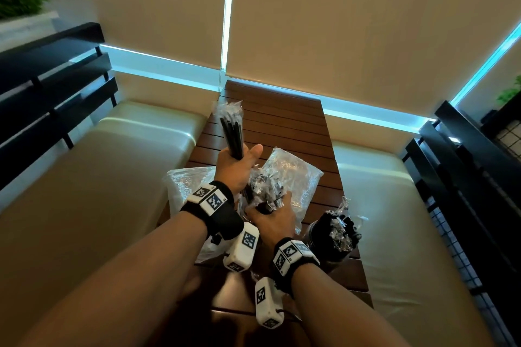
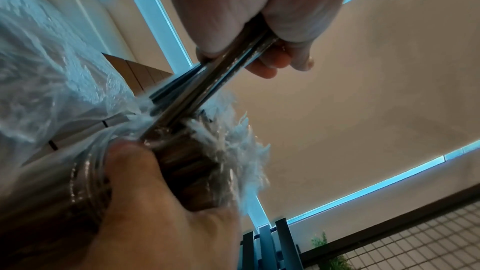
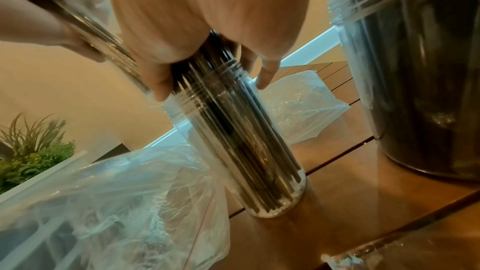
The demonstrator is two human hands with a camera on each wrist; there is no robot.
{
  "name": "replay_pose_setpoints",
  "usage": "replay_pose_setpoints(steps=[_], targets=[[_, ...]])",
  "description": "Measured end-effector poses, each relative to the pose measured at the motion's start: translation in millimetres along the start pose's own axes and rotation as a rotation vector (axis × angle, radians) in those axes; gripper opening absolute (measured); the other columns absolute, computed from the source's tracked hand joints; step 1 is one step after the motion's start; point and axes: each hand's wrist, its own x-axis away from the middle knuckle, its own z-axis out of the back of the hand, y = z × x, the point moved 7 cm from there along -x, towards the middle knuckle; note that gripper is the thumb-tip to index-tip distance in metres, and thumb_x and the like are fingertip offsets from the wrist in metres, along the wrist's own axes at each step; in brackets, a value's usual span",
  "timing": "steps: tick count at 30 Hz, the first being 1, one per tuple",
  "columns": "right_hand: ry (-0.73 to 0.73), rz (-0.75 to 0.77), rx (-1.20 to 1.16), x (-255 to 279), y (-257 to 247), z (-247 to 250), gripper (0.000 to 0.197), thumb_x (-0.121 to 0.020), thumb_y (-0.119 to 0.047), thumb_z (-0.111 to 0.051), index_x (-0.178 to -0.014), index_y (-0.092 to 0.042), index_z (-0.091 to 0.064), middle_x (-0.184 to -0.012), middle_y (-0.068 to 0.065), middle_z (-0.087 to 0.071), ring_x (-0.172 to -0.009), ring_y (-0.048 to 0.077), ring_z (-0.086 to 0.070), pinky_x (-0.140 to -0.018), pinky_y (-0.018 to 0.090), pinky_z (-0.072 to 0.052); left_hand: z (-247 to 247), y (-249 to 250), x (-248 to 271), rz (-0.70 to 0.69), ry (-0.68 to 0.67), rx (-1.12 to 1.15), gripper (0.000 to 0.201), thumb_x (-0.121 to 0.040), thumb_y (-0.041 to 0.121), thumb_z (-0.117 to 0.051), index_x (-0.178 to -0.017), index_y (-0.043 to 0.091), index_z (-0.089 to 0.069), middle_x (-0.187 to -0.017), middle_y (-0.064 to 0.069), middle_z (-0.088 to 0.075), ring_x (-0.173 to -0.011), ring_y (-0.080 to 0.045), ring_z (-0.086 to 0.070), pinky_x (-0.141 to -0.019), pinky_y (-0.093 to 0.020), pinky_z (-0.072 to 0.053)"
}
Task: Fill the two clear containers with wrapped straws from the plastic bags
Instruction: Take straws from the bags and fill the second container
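My left hand (image 1: 242,159) grips a bundle of black wrapped straws (image 1: 231,132) that stands upright above the table; the wrist view shows the fingers (image 2: 275,63) curled round them. Just below and right, my right hand (image 1: 271,210) clasps the neck of a clear container (image 3: 262,174) packed with wrapped straws (image 1: 266,191), thumb on one side and fingers (image 3: 265,77) on the other. The bundle's lower ends meet this container's mouth (image 2: 187,151). A second clear container (image 1: 337,236), also stuffed with straws, stands at the right (image 3: 415,100).
One crumpled plastic bag (image 1: 296,175) lies behind the containers and another plastic bag (image 1: 184,186) lies at the left, on a narrow slatted wooden table (image 1: 282,118). Cushioned benches (image 1: 112,177) flank the table. A planter (image 3: 31,151) stands off to the left.
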Motion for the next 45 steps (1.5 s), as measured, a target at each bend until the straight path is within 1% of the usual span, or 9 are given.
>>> replay_pose_setpoints(steps=[9, 13, 20, 24, 31, 34, 40, 43, 45], targets=[[0.058, 0.086, 0.028, -6, 2, 2, 0.061, -0.069, -0.029, -0.080, -0.121, -0.031, -0.047, -0.095, -0.016, -0.066, -0.087, 0.006, -0.065, -0.077, 0.024, -0.055, -4, -24, -9, 0.092, 0.017, 0.036, 0.037, -0.086, 0.024, -0.073, -0.061, 0.022, -0.045, -0.050, 0.011, -0.051, -0.053, -0.009, -0.052, -0.074, -0.036, -0.048], [-0.002, 0.083, 0.038, -8, 2, 4, 0.059, -0.073, -0.027, -0.078, -0.118, -0.034, -0.042, -0.093, -0.016, -0.065, -0.084, 0.006, -0.064, -0.070, 0.017, -0.049, -5, -25, -11, 0.073, -0.003, -0.027, 0.033, -0.086, 0.025, -0.072, -0.064, 0.020, -0.048, -0.067, -0.008, -0.062, -0.070, -0.024, -0.064, -0.085, -0.046, -0.054], [-0.022, 0.109, 0.059, -8, -2, 6, 0.053, -0.078, -0.021, -0.077, -0.117, -0.030, -0.043, -0.088, -0.019, -0.061, -0.075, -0.007, -0.056, -0.055, -0.001, -0.039, 0, -21, -13, 0.039, 0.085, -0.128, 0.038, -0.080, 0.034, -0.075, -0.059, 0.023, -0.046, -0.058, 0.002, -0.056, -0.070, -0.029, -0.067, -0.077, -0.044, -0.058], [-0.008, 0.107, 0.060, -10, 1, 2, 0.050, -0.077, -0.024, -0.077, -0.115, -0.026, -0.045, -0.085, -0.019, -0.060, -0.076, 0.003, -0.061, -0.055, 0.003, -0.040, 6, -12, -15, 0.005, 0.155, -0.137, 0.037, -0.082, 0.035, -0.075, -0.063, 0.021, -0.046, -0.062, 0.001, -0.054, -0.063, -0.024, -0.059, -0.069, -0.034, -0.051], [-0.077, 0.105, 0.018, -14, 4, -3, 0.060, -0.077, -0.025, -0.077, -0.113, -0.035, -0.030, -0.090, -0.011, -0.065, -0.077, 0.002, -0.061, -0.056, 0.004, -0.040, -11, -27, -8, 0.051, 0.113, -0.130, 0.037, -0.079, 0.033, -0.078, -0.062, 0.020, -0.048, -0.063, -0.007, -0.060, -0.064, -0.026, -0.060, -0.074, -0.043, -0.055], [-0.140, 0.081, -0.016, -13, 7, -11, 0.063, -0.067, -0.037, -0.080, -0.102, -0.042, -0.028, -0.100, -0.008, -0.069, -0.089, 0.010, -0.067, -0.070, 0.021, -0.053, -15, -28, -8, 0.033, 0.091, -0.106, 0.036, -0.078, 0.033, -0.079, -0.062, 0.019, -0.050, -0.070, -0.017, -0.064, -0.068, -0.033, -0.062, -0.074, -0.045, -0.056], [-0.096, 0.096, -0.037, -14, 5, -6, 0.063, -0.061, -0.043, -0.082, -0.101, -0.043, -0.033, -0.100, -0.008, -0.070, -0.087, 0.005, -0.068, -0.071, 0.024, -0.055, -19, -54, 6, 0.110, 0.014, -0.056, 0.032, -0.082, 0.024, -0.076, -0.064, 0.020, -0.050, -0.054, 0.009, -0.055, -0.051, -0.006, -0.055, -0.063, -0.029, -0.048], [-0.091, 0.081, -0.027, -14, 11, -10, 0.064, -0.054, -0.046, -0.076, -0.101, -0.045, -0.032, -0.097, -0.003, -0.070, -0.083, 0.015, -0.070, -0.071, 0.041, -0.060, -18, -69, 12, 0.129, -0.034, -0.108, 0.028, -0.082, 0.029, -0.076, -0.079, 0.009, -0.057, -0.065, 0.003, -0.060, -0.053, -0.001, -0.058, -0.055, -0.019, -0.046], [-0.113, 0.084, -0.005, -14, 11, -11, 0.066, -0.054, -0.046, -0.073, -0.102, -0.046, -0.028, -0.099, 0.001, -0.071, -0.083, 0.018, -0.070, -0.069, 0.040, -0.060, -15, -77, 10, 0.145, -0.045, -0.155, 0.042, -0.079, 0.039, -0.077, -0.089, 0.004, -0.058, -0.079, -0.006, -0.061, -0.061, -0.005, -0.061, -0.059, -0.018, -0.048]])
